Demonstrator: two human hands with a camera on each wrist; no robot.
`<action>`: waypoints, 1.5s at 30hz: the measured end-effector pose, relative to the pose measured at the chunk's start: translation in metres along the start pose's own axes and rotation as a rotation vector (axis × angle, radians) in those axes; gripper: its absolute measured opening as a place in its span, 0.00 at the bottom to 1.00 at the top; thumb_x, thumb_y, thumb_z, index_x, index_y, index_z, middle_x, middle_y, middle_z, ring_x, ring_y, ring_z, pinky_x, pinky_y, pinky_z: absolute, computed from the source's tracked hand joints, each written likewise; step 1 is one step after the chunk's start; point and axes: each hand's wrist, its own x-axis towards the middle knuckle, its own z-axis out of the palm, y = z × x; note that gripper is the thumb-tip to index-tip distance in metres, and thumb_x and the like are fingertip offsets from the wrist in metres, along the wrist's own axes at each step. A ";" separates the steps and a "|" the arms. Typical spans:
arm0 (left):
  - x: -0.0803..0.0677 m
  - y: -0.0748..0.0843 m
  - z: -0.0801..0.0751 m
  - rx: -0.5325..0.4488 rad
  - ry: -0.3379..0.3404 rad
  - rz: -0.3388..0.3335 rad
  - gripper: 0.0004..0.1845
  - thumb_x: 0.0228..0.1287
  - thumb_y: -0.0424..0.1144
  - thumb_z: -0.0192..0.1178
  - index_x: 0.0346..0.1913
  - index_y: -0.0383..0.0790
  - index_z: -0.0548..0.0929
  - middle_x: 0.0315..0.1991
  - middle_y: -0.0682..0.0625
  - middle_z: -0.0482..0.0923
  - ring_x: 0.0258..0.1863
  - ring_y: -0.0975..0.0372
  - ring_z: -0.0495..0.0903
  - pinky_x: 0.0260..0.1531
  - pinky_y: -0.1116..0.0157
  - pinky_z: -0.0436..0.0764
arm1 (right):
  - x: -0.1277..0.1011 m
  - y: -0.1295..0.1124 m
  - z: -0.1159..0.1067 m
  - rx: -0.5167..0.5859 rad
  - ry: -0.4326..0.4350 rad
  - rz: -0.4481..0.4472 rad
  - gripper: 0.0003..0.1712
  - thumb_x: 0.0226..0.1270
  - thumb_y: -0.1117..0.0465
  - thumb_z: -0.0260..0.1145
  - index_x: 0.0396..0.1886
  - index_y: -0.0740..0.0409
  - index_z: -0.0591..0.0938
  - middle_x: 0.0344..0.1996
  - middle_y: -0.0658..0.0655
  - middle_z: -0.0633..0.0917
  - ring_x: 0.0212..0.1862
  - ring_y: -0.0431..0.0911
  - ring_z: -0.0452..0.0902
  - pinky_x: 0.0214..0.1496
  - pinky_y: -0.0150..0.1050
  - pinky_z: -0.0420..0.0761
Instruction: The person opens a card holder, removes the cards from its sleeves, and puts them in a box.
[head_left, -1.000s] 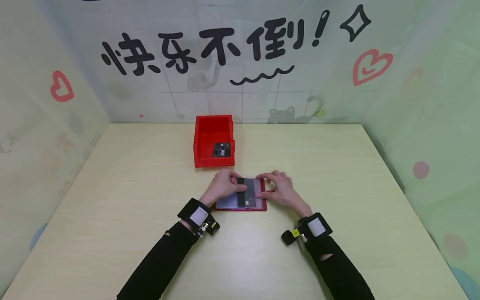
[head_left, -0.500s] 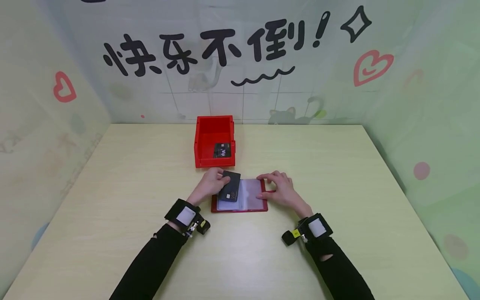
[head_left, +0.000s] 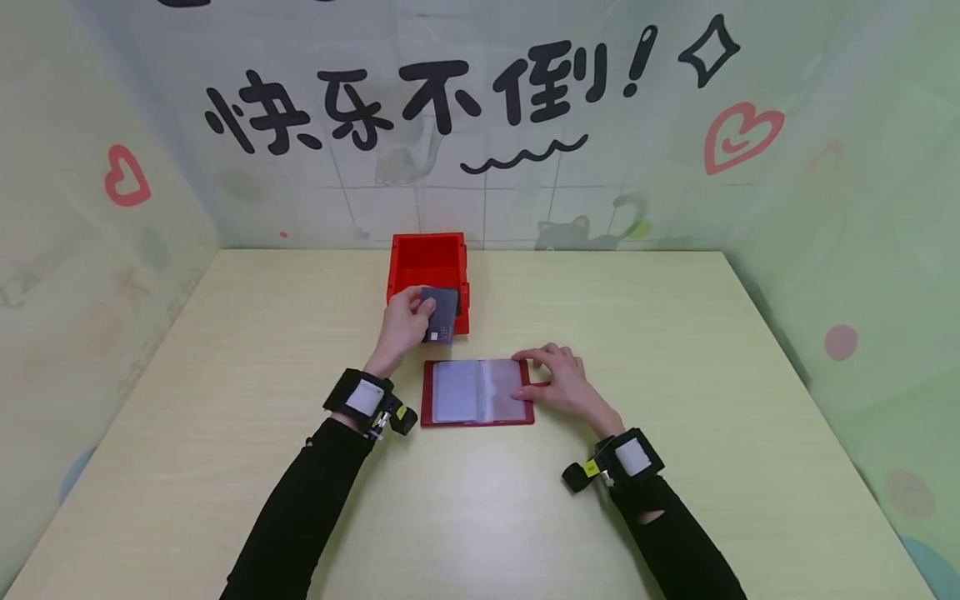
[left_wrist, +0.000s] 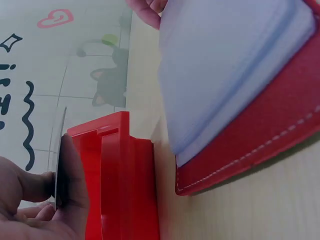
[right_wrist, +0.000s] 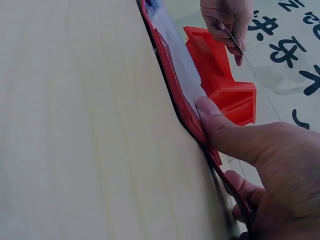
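Note:
My left hand (head_left: 415, 311) pinches a dark card (head_left: 439, 315) between thumb and fingers and holds it over the front of the red bin (head_left: 427, 258). In the left wrist view the card (left_wrist: 60, 167) shows edge-on beside the bin's wall (left_wrist: 120, 180). An open red card holder (head_left: 477, 392) with clear sleeves lies flat on the table. My right hand (head_left: 546, 375) rests on its right side, thumb (right_wrist: 220, 131) pressing the sleeve (right_wrist: 172, 47). The held card hides the bin's inside.
The pale wooden table (head_left: 675, 350) stretches wide on both sides. Printed wall panels close it in at the back and on both sides. The bin stands just behind the holder, near the table's middle.
My left hand pulled the dark card out of the holder's sleeve, lifted it and carried it back over the red bin. The right hand stayed on the holder.

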 end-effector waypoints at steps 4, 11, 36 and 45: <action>0.009 0.002 0.001 -0.014 0.036 -0.025 0.25 0.78 0.37 0.50 0.72 0.31 0.66 0.67 0.34 0.73 0.60 0.45 0.76 0.65 0.51 0.77 | 0.000 0.000 0.001 -0.001 0.003 -0.002 0.31 0.56 0.51 0.79 0.60 0.48 0.82 0.44 0.58 0.77 0.52 0.54 0.66 0.57 0.50 0.60; 0.023 0.009 0.002 0.054 0.049 -0.045 0.27 0.76 0.33 0.47 0.75 0.32 0.62 0.72 0.35 0.67 0.66 0.45 0.71 0.70 0.50 0.72 | -0.001 0.001 0.001 0.007 0.001 -0.002 0.31 0.56 0.51 0.78 0.61 0.48 0.81 0.44 0.58 0.77 0.53 0.54 0.66 0.58 0.52 0.61; 0.045 -0.001 0.026 0.409 0.164 0.042 0.14 0.67 0.30 0.60 0.53 0.29 0.82 0.51 0.33 0.84 0.47 0.42 0.83 0.51 0.48 0.84 | 0.000 -0.001 0.002 0.010 -0.009 0.013 0.31 0.57 0.51 0.78 0.61 0.48 0.81 0.45 0.57 0.77 0.54 0.54 0.65 0.60 0.52 0.61; 0.040 0.001 0.029 0.536 0.073 -0.034 0.12 0.68 0.36 0.60 0.48 0.32 0.83 0.43 0.36 0.85 0.39 0.48 0.79 0.42 0.52 0.85 | 0.001 -0.002 0.001 0.004 -0.001 -0.002 0.31 0.57 0.51 0.78 0.61 0.48 0.81 0.44 0.57 0.77 0.52 0.54 0.65 0.59 0.52 0.61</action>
